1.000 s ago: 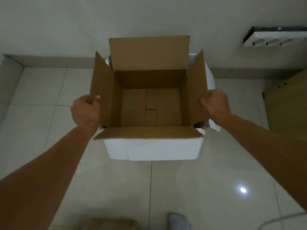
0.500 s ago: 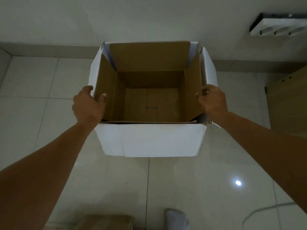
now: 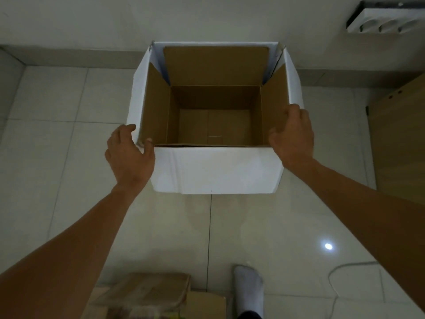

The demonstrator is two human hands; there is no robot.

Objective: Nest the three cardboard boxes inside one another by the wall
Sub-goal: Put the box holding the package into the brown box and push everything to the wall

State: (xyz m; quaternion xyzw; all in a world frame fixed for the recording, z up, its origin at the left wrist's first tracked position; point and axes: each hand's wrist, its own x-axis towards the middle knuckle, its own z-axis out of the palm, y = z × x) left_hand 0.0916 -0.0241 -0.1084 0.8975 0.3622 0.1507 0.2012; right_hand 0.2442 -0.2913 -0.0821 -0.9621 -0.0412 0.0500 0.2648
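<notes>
A brown cardboard box (image 3: pixel 213 111) sat nested inside a white cardboard box (image 3: pixel 216 171) at the centre of the frame, both open upward, flaps raised, the brown one empty. The white box stood on a pale tiled floor (image 3: pixel 57 146) against the wall (image 3: pixel 92 19) across the top. The left hand (image 3: pixel 130 155) and right hand (image 3: pixel 293 137) were spread open at its near corners, gripping nothing; a third box (image 3: pixel 149 295) lay bottom centre.

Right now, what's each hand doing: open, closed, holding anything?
Left hand: open, fingers spread at the near-left corner of the white box, gripping nothing.
Right hand: open, resting at the box's right wall, not clamped.
</notes>
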